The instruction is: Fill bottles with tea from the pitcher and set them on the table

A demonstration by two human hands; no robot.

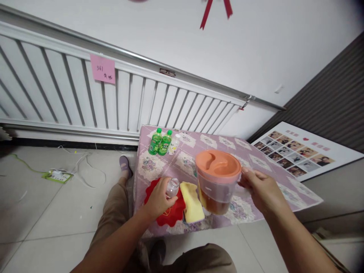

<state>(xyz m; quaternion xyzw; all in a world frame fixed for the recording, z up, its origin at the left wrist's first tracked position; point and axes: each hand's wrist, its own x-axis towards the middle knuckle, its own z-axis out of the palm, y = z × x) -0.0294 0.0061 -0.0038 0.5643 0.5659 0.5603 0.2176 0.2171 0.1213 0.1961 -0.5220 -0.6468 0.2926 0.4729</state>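
My right hand (260, 185) grips the handle of a clear plastic pitcher (217, 189) with an orange lid (218, 163). Brown liquid fills its lower part, and it is held up above the table, nearly upright. My left hand (159, 199) is wrapped round a small clear glass bottle (172, 187) with an uncapped mouth, over a red scalloped mat (170, 216). Between the mat and the pitcher lies a folded yellow cloth (192, 203). Something pale behind the pitcher's base is mostly hidden.
Two green drink bottles (159, 143) and a clear bottle (174, 145) stand at the table's back left. The flowered tablecloth (210, 141) reaches near a white radiator (159, 102). A framed photo board (298, 151) leans at right. A power strip (57, 175) with cables lies on the floor.
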